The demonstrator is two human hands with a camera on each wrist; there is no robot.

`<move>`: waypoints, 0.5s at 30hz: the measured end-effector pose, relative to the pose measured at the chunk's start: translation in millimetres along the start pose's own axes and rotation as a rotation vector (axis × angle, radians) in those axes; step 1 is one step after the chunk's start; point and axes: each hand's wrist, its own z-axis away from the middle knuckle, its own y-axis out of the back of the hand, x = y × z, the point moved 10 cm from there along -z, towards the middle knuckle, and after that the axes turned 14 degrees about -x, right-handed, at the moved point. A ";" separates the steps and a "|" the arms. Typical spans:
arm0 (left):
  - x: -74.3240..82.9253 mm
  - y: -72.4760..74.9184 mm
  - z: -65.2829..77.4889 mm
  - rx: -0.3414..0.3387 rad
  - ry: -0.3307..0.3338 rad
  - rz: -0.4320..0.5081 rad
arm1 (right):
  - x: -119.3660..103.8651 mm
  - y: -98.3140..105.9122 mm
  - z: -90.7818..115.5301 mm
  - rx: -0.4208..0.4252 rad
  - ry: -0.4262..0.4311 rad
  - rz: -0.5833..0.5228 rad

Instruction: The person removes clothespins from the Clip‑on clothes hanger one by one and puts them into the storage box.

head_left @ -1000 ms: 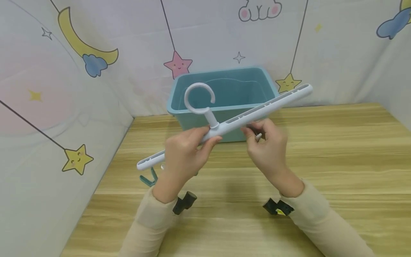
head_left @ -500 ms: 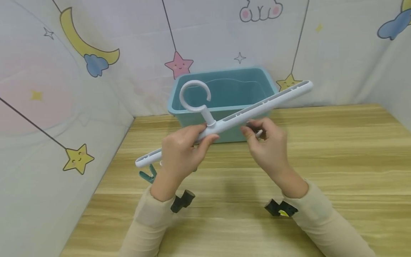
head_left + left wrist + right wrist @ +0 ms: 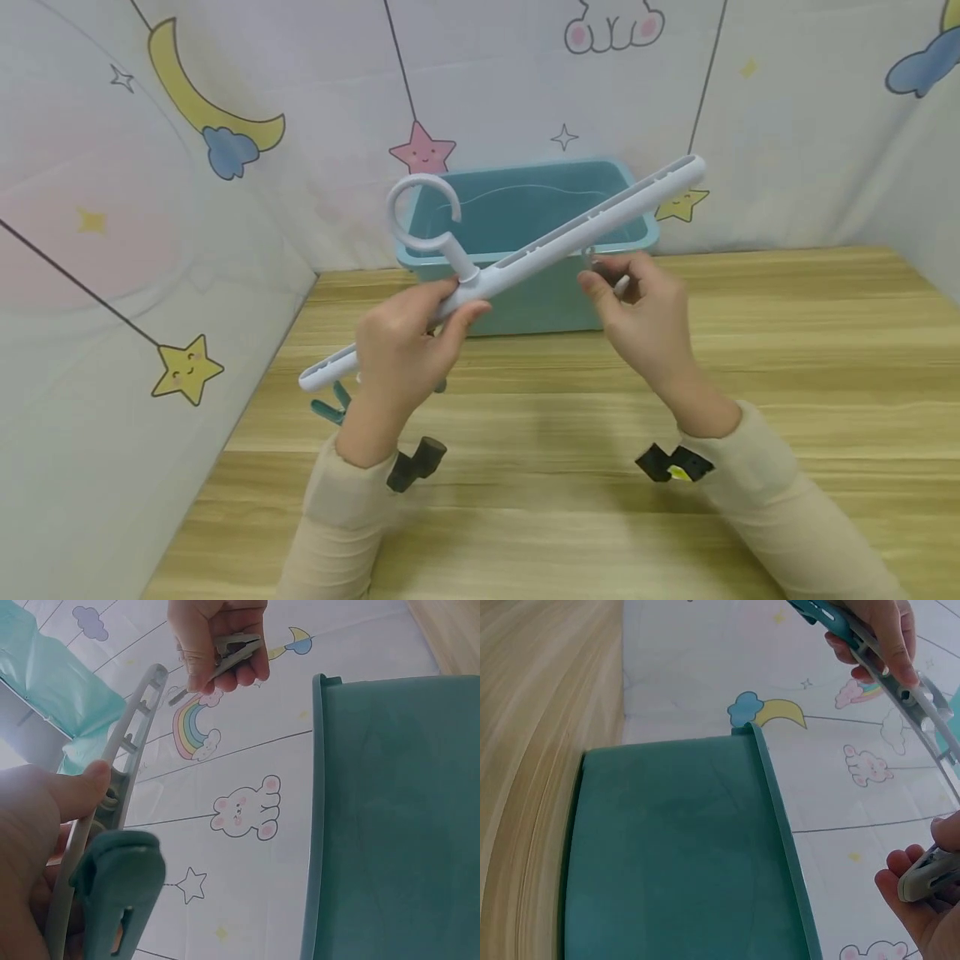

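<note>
In the head view, my left hand [image 3: 401,337] grips a pale plastic clip hanger [image 3: 577,233] near the base of its round hook. The slotted bar slants up to the right. A teal clip [image 3: 327,408] hangs below its left part; the left wrist view shows a teal clip [image 3: 124,892] close up beside the bar. My right hand [image 3: 648,321] pinches a light grey clip [image 3: 930,877] between thumb and fingers, under the bar's right half. A gap lies between that clip and the bar in the left wrist view. The fingers partly cover the clip.
A teal plastic bin [image 3: 517,300] stands behind the hands, against the cloth backdrop [image 3: 337,67] printed with stars and moons. Both rest with the wooden table [image 3: 787,375] in front. Black wrist cameras [image 3: 416,464] sit on both cuffs.
The hanger and left hand have shifted left, and the bar's right end has risen. The right hand has moved slightly right and up with the grey clip, which now shows more.
</note>
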 end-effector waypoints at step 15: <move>-4.3 8.7 3.2 0.028 0.000 -0.008 | 38.8 2.2 -42.5 -0.186 -0.164 -0.027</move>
